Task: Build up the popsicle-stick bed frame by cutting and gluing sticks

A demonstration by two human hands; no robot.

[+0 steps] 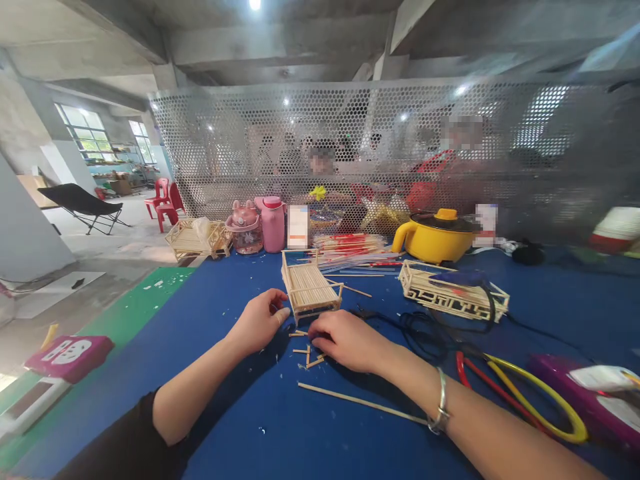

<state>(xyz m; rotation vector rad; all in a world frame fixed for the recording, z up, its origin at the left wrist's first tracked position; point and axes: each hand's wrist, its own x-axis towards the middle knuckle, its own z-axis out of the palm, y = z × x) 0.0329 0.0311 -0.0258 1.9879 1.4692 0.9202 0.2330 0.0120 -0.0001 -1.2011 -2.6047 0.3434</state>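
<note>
Sticks come first: one long stick [360, 400] lies on the blue table cover [240, 433] closest to the body. It runs left to right and passes under the right forearm, which wears a bracelet [441, 407]. Just beyond it is a scatter of short offcuts [309, 357], partly covered by the right hand [345, 340]. That hand rests palm down with its fingers folded under toward the left. From this angle it is unclear whether they pinch an offcut or merely cover the pile. The left hand [257, 323] is loosely curled, thumb and forefinger apart, and its fingertips touch the near left corner of the stick model [310, 288]. The two hands are apart, with a few offcuts in the gap between them.

The stick model, a small slatted frame like a bed, stands directly ahead of both hands. Its long axis points away from the person and leans slightly left, and its near end is just past the right hand's knuckles. The left hand is on the model and the right stops just short, so the left is nearer.

Rightward, a black cable [425, 330] coils between the right hand and a second stick frame [453, 293]. Farther back stand a bundle of sticks [350, 250], a yellow pot [433, 240] and a pink bottle [273, 223]. Behind them a perforated screen [350, 133] has other people on its far side.
</note>
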